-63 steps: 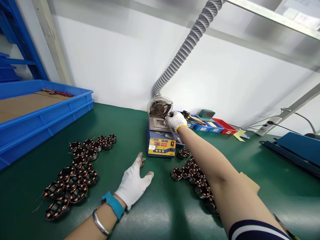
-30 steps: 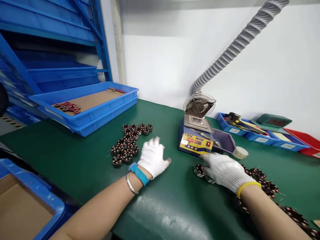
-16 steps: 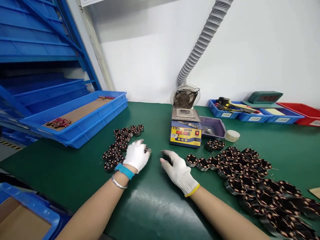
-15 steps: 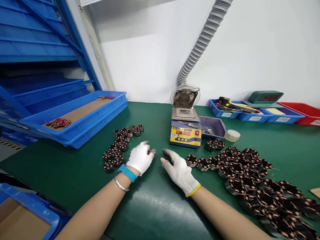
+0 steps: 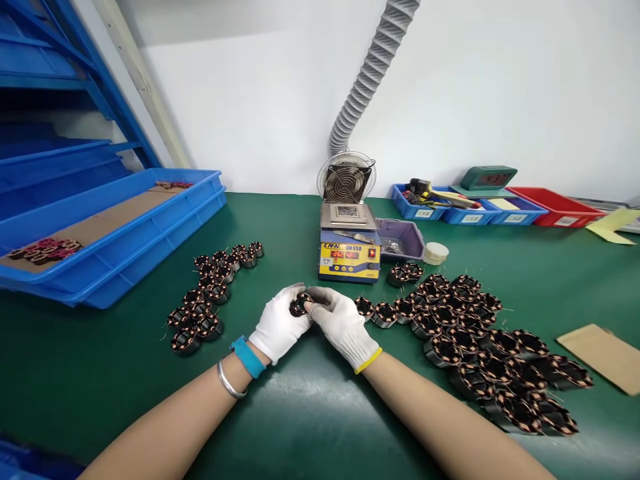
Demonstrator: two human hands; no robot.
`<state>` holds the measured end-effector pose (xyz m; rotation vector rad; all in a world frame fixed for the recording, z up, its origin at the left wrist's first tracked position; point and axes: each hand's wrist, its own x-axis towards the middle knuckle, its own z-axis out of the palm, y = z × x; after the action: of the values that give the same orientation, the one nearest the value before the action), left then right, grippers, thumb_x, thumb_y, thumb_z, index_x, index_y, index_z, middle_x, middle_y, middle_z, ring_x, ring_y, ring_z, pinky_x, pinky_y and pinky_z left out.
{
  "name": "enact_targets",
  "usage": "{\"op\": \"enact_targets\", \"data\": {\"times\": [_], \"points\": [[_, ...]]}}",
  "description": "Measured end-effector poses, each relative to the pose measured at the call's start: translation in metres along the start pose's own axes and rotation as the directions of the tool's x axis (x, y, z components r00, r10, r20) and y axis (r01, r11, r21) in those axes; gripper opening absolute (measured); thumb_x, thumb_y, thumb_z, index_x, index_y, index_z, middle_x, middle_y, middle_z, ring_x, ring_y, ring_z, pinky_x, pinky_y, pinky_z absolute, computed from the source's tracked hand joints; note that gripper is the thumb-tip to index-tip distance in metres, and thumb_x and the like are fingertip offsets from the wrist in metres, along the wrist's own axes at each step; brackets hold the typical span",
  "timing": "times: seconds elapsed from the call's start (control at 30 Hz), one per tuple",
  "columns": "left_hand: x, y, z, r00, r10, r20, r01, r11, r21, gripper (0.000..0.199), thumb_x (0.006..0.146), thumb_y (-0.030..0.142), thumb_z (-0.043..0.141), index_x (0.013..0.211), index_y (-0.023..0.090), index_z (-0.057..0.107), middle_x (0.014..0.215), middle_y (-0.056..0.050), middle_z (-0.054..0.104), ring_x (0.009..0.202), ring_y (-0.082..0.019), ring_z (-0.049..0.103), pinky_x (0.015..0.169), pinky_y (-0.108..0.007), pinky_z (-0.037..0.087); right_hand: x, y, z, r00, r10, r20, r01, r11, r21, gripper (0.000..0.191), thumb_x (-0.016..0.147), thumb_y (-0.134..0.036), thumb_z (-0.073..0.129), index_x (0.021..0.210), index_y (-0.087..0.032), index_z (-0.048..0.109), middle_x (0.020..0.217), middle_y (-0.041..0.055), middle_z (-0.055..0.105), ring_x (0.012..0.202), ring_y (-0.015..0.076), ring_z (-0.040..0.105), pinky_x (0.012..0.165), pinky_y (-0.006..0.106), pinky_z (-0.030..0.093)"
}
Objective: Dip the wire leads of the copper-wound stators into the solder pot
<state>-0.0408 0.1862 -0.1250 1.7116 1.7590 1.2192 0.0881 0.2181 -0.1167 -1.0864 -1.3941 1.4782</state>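
My left hand (image 5: 281,321), in a white glove, is closed around a motor stator (image 5: 301,304), a black ring with copper windings. From the other side my right hand (image 5: 343,327), gloved too, has its thumb and fingers closed on the same stator; the fingertips are partly hidden. Both hands meet just in front of a yellow and blue heating unit (image 5: 349,261) with lit red digits. On the left, a smaller group of stators (image 5: 213,291) stands on the green table. A larger group of stators (image 5: 465,340) spreads out to the right of my right hand.
At the left sits a blue tray (image 5: 165,223) with pink-and-copper parts. Behind the heating unit are a fan (image 5: 346,181) and a grey hose (image 5: 373,73). A purple bin (image 5: 400,239), a round white lid (image 5: 436,253), blue bins (image 5: 470,215) and a red bin (image 5: 555,208) stand right.
My right hand has moved to the left hand and closed on the stator held there. The left hand has turned it up into view. The camera has swung right.
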Motion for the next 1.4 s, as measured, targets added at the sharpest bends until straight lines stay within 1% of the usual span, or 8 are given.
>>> {"op": "enact_targets", "data": {"times": [0.17,0.33,0.57,0.73,0.93,1.1,1.27,1.4], "points": [[-0.001,0.002,-0.001,1.0,0.015,0.018,-0.015,0.999,-0.038,0.036,0.071,0.022,0.062,0.107,0.018,0.062,0.104,-0.006,0.071,0.096,-0.021,0.067,0.089,-0.034,0.055,-0.003,0.001,-0.001,0.992,-0.123,-0.004,0.123,0.992,-0.008,0.026,0.076,-0.03,0.059,0.096,-0.017,0.07,0.099,0.0064,0.072,0.097,0.0221,0.067,0.092,0.036,0.053],[-0.002,-0.001,-0.001,0.997,0.07,-0.028,-0.071,0.997,-0.024,0.042,0.068,0.016,0.061,0.11,0.014,0.061,0.111,-0.01,0.069,0.103,-0.022,0.065,0.095,-0.035,0.052,-0.006,0.005,0.005,0.996,-0.088,0.02,0.088,0.996,0.018,0.042,0.067,-0.022,0.065,0.108,-0.017,0.066,0.105,0.0067,0.071,0.097,0.0224,0.067,0.09,0.036,0.055],[0.001,0.003,-0.002,0.999,0.038,-0.032,-0.035,0.996,0.083,0.047,0.069,0.017,0.06,0.116,0.016,0.06,0.112,-0.01,0.069,0.102,-0.024,0.066,0.092,-0.036,0.052,-0.005,0.017,0.005,0.965,-0.236,-0.117,0.226,0.97,-0.092,0.042,0.069,-0.026,0.064,0.111,-0.018,0.065,0.111,0.0081,0.068,0.1,0.0223,0.065,0.093,0.038,0.053],[0.003,0.008,-0.017,0.955,-0.17,0.243,0.192,0.979,-0.069,0.014,0.073,0.022,0.054,0.078,0.016,0.065,0.075,-0.007,0.071,0.062,-0.018,0.065,0.058,-0.028,0.053,-0.003,0.017,0.004,0.961,-0.238,-0.139,0.236,0.971,-0.035,0.043,0.069,-0.031,0.067,0.109,-0.017,0.064,0.108,0.009,0.068,0.096,0.0223,0.066,0.088,0.036,0.056],[0.011,0.013,-0.071,0.78,-0.152,0.607,0.402,0.865,-0.3,0.026,0.067,0.04,0.063,0.071,0.015,0.06,0.048,-0.001,0.059,0.035,-0.01,0.045,0.034,-0.02,0.033,-0.003,0.012,0.005,0.971,-0.189,-0.143,0.2,0.978,0.063,0.046,0.065,-0.033,0.069,0.107,-0.016,0.063,0.102,0.0093,0.069,0.092,0.0224,0.067,0.085,0.036,0.056],[0.011,0.012,-0.068,0.948,-0.17,0.268,0.279,0.849,-0.449,0.043,0.076,0.059,0.053,0.078,0.016,0.057,0.059,-0.001,0.06,0.045,-0.011,0.052,0.039,-0.019,0.034,-0.006,0.012,0.005,0.968,-0.204,-0.146,0.217,0.973,0.081,0.046,0.067,-0.033,0.069,0.109,-0.017,0.062,0.103,0.0093,0.069,0.092,0.0223,0.066,0.083,0.036,0.057],[0.001,0.022,-0.037,0.946,-0.192,0.263,0.276,0.901,-0.336,0.039,0.076,0.055,0.056,0.066,0.017,0.051,0.053,0.002,0.053,0.044,-0.009,0.044,0.041,-0.021,0.033,-0.007,0.016,0.004,0.956,-0.256,-0.144,0.26,0.966,0.011,0.044,0.069,-0.031,0.069,0.111,-0.017,0.062,0.105,0.0095,0.068,0.094,0.022,0.066,0.087,0.037,0.055],[-0.001,0.028,-0.049,0.952,-0.214,0.22,0.293,0.843,-0.451,0.029,0.073,0.044,0.059,0.062,0.018,0.05,0.049,0.003,0.049,0.042,-0.008,0.041,0.039,-0.02,0.028,-0.007,0.015,0.006,0.952,-0.271,-0.143,0.278,0.96,0.031,0.043,0.07,-0.03,0.068,0.11,-0.017,0.062,0.103,0.0083,0.068,0.093,0.0211,0.066,0.086,0.036,0.055]]}}
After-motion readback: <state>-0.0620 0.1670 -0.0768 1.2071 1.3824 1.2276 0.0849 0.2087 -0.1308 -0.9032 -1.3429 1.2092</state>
